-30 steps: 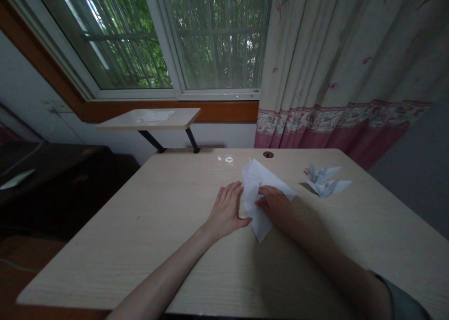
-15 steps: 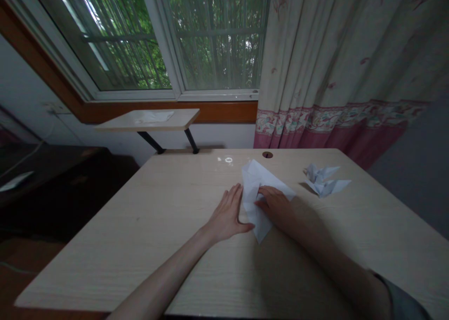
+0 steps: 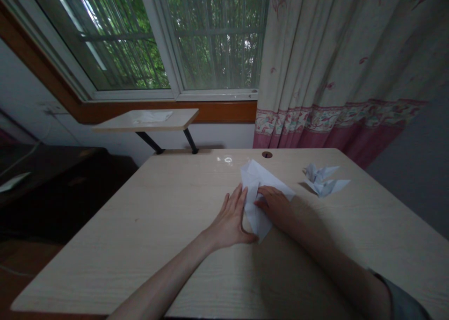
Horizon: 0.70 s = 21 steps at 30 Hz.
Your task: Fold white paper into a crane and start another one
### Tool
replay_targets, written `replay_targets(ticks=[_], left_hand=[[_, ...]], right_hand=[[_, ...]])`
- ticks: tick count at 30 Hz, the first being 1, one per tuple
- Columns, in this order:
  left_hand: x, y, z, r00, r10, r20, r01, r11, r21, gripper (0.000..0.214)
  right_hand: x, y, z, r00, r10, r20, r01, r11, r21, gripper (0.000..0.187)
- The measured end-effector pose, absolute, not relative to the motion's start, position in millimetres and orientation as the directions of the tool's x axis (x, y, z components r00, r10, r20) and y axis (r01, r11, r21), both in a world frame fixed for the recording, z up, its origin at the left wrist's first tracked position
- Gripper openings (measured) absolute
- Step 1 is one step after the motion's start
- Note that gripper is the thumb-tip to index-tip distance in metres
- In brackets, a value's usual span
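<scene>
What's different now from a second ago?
The left hand's thumb has slid toward the person, to the near tip of the folded paper. The right hand stays on the paper; the folded paper figure hasn't moved.

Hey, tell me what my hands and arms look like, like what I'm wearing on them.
Your left hand and right hand are ungloved, with no ring or watch visible. A grey sleeve with a darker edge shows on your right arm; no sleeve shows on your left.
</scene>
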State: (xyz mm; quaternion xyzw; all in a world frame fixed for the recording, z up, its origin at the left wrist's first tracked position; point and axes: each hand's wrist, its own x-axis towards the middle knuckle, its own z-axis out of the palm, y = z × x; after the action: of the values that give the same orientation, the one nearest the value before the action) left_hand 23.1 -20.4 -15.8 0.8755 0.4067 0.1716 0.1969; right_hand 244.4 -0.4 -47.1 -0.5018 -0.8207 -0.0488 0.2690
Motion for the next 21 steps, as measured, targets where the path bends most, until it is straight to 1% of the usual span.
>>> replay_targets(ticks=[6, 18, 20, 21], left_hand=[[23.3, -21.8, -13.0, 0.607, 0.783, 0.134, 0.647, -0.586, 0.488, 0.141], [21.6, -19.2, -16.7, 0.619, 0.762, 0.193, 0.618, -0.623, 0.479, 0.146], [21.0, -17.9, -17.3, 0.617, 0.759, 0.21, 0.606, -0.628, 0.489, 0.143], [20.6, -16.9, -17.7, 0.611, 0.758, 0.229, 0.596, -0.631, 0.497, 0.136]], right_hand=[[244.5, -1.5, -45.4, -0.344, 0.81, 0.474, 0.851, 0.483, -0.208, 0.026], [246.0, 0.4, -52.3, -0.355, 0.8, 0.484, 0.85, 0.492, -0.188, 0.029], [245.8, -0.1, -51.0, -0.363, 0.798, 0.481, 0.85, 0.495, -0.181, 0.028], [245.6, -0.3, -50.1, -0.368, 0.797, 0.479, 0.849, 0.498, -0.177, 0.028]])
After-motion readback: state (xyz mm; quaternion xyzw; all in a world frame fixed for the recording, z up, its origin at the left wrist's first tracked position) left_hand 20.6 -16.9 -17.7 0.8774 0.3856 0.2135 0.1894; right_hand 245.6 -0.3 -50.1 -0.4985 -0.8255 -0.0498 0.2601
